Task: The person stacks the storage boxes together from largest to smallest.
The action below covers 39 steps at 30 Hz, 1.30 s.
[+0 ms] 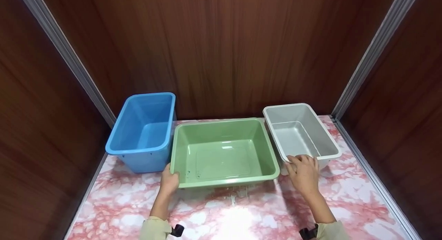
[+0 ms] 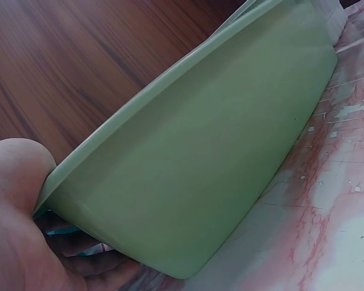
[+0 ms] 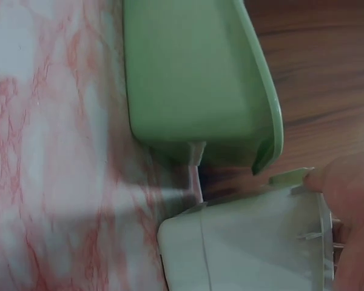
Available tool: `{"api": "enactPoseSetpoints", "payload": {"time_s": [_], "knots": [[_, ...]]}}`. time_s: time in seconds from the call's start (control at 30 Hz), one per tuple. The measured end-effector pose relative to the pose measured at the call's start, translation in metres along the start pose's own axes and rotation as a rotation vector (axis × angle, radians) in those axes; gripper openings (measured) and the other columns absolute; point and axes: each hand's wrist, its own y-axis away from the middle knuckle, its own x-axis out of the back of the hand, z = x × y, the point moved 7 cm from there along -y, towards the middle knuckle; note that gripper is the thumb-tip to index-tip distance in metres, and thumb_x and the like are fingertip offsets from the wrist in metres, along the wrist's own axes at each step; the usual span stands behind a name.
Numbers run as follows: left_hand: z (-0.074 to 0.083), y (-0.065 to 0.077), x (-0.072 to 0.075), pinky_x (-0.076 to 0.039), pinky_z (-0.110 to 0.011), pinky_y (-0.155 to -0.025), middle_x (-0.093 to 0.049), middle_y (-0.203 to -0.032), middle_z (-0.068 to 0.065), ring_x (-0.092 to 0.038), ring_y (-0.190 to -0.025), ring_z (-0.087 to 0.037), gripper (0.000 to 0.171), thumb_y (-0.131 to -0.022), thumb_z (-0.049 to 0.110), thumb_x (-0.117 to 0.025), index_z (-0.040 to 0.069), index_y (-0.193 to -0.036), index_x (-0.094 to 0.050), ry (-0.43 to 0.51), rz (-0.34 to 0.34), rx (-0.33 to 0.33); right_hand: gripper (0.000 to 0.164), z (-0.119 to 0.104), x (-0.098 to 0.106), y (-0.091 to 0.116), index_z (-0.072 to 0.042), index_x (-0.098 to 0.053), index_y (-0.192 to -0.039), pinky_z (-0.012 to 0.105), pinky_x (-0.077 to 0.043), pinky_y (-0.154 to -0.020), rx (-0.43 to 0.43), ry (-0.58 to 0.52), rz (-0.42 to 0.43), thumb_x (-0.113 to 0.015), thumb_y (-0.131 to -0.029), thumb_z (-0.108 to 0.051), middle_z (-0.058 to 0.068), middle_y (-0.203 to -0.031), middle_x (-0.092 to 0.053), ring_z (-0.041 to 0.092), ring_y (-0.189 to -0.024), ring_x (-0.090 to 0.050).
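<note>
- The green tub sits between the other two tubs, its bottom against the surface, its long sides running roughly along the back edge.
- The left hand is at the green tub's near left corner, pinching its rim: the left wrist view shows the thumb over the top and the fingers beneath, outside the wall. Most of the tub therefore extends to the right of this hand.
- The right hand is bent over the near rim of the grey tub, close to that tub's near left corner, gripping it; the rest of the tub stretches away from the hand toward the back edge.
- The grey tub stands toward the back right corner of the surface, upright, with its long sides running from front to back. In the right wrist view a narrow gap shows between its lower wall and the green tub.
- The blue tub stands upright toward the back left corner, near the left hand; whether it touches the green tub cannot be told.
- A brown wall rises behind the back edge.
</note>
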Motion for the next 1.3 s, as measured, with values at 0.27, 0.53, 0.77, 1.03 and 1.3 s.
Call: {"api": "enactPoseSetpoints", "payload": {"time_s": [0.27, 0.53, 0.77, 1.03, 1.3], "knots": [[0.003, 0.001, -0.001, -0.034, -0.050, -0.103, -0.047, -0.132, -0.035, -0.045, -0.121, -0.041, 0.055, -0.084, -0.010, -0.038, -0.015, -0.139, -0.036, 0.019, -0.008, -0.014, 0.025, -0.003, 0.001, 0.004, -0.007, -0.074, -0.106, 0.066, -0.017, -0.103, -0.008, 0.003, 0.011, -0.074, -0.084, -0.019, 0.014, -0.097, -0.063, 0.039, -0.102, -0.051], [-0.001, 0.000, -0.001, -0.034, -0.051, -0.104, -0.046, -0.134, -0.034, -0.045, -0.122, -0.041, 0.056, -0.086, -0.009, -0.039, -0.014, -0.141, -0.034, 0.022, -0.017, 0.016, 0.025, -0.006, 0.003, 0.007, -0.007, -0.074, -0.105, 0.067, -0.017, -0.103, -0.002, 0.004, 0.009, -0.075, -0.082, -0.018, 0.014, -0.095, -0.063, 0.039, -0.101, -0.052], [-0.002, 0.000, -0.001, -0.035, -0.052, -0.102, -0.045, -0.133, -0.035, -0.045, -0.121, -0.043, 0.054, -0.086, -0.009, -0.039, -0.015, -0.140, -0.034, 0.012, -0.015, 0.005, 0.026, -0.010, 0.005, 0.008, -0.006, -0.074, -0.105, 0.066, -0.017, -0.103, 0.002, 0.014, -0.002, -0.076, -0.082, -0.018, 0.015, -0.096, -0.064, 0.040, -0.102, -0.052], [-0.004, 0.000, -0.002, -0.036, -0.052, -0.101, -0.047, -0.131, -0.035, -0.047, -0.119, -0.043, 0.054, -0.085, -0.008, -0.039, -0.015, -0.138, -0.037, -0.002, -0.008, 0.006, 0.024, -0.012, 0.008, 0.012, -0.007, -0.074, -0.104, 0.066, -0.017, -0.103, -0.002, 0.024, -0.008, -0.076, -0.082, -0.018, 0.015, -0.096, -0.064, 0.040, -0.103, -0.052], [-0.004, -0.001, 0.000, -0.034, -0.052, -0.103, -0.047, -0.132, -0.035, -0.045, -0.122, -0.044, 0.053, -0.085, -0.008, -0.039, -0.015, -0.137, -0.038, -0.029, -0.004, 0.000, 0.024, -0.013, 0.008, 0.014, -0.007, -0.075, -0.104, 0.066, -0.017, -0.103, 0.005, 0.030, -0.010, -0.076, -0.082, -0.017, 0.015, -0.096, -0.064, 0.040, -0.102, -0.052]]}}
